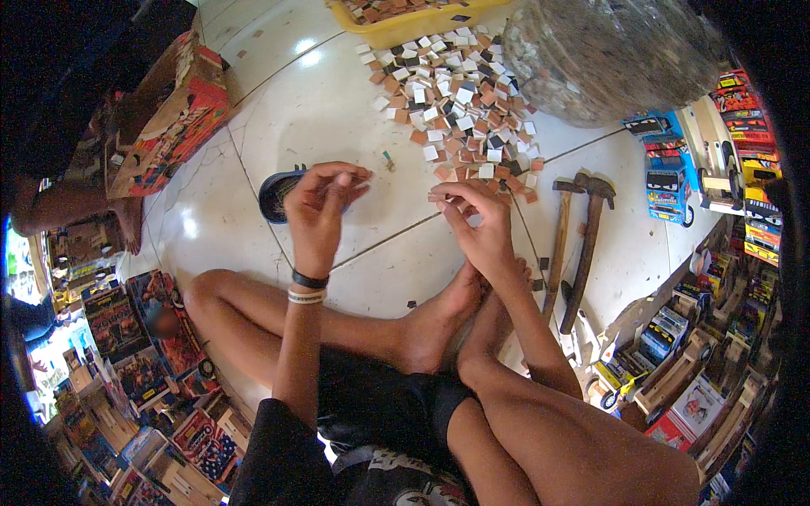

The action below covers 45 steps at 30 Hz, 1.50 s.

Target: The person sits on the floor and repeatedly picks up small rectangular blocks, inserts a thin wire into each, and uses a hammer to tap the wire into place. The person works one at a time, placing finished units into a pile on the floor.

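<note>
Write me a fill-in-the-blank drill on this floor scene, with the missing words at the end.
1. The black wristband and whitish wristband circle the person's ____ wrist.
2. Small flat square pieces in the loose pile are brown, black and ____.
3. The plastic tray beyond that pile is ____.
4. Wooden-handled metal hammers beside the person's right hand number ____.

Missing words: left; white; yellow; two.

blue toy trk [665, 184] w/ printed txt [664, 200]

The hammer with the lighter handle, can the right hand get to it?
Probably yes: the hammer lies on the floor just right of the right hand, and nothing seems to stand between them.
</note>
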Motion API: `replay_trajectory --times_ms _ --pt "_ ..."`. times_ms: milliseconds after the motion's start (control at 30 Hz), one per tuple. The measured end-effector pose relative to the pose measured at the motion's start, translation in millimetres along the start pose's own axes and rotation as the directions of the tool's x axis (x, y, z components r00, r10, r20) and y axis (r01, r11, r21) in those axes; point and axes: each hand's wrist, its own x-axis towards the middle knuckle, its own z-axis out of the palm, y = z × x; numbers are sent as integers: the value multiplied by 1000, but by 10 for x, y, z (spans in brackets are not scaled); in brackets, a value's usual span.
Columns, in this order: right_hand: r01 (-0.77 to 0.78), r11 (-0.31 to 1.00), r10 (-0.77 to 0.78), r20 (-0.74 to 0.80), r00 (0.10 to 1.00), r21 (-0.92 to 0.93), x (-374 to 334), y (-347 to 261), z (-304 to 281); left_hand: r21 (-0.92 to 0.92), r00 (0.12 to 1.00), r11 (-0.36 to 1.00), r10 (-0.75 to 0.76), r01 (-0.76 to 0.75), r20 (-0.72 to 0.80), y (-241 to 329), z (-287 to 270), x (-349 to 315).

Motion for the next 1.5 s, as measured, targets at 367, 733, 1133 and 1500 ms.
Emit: replay_trajectory --times_ms 367,733,1133,1500 --pt "-90 992 84 72 994 93 135 74 167 -70 975 975 -214 210 -59 -293 470 -103" --pt "-58 978 72 62 995 -198 224 195 304 19 991 996 -84 87 -105 -463 530 19" --pt "72 921 -37 97 995 -384 258 289 333 -26 981 996 -92 89 -173 -605 615 1" --pt "75 921 -37 105 994 -382 279 241 319 94 977 994 -35 56 -211 -596 679 -11"
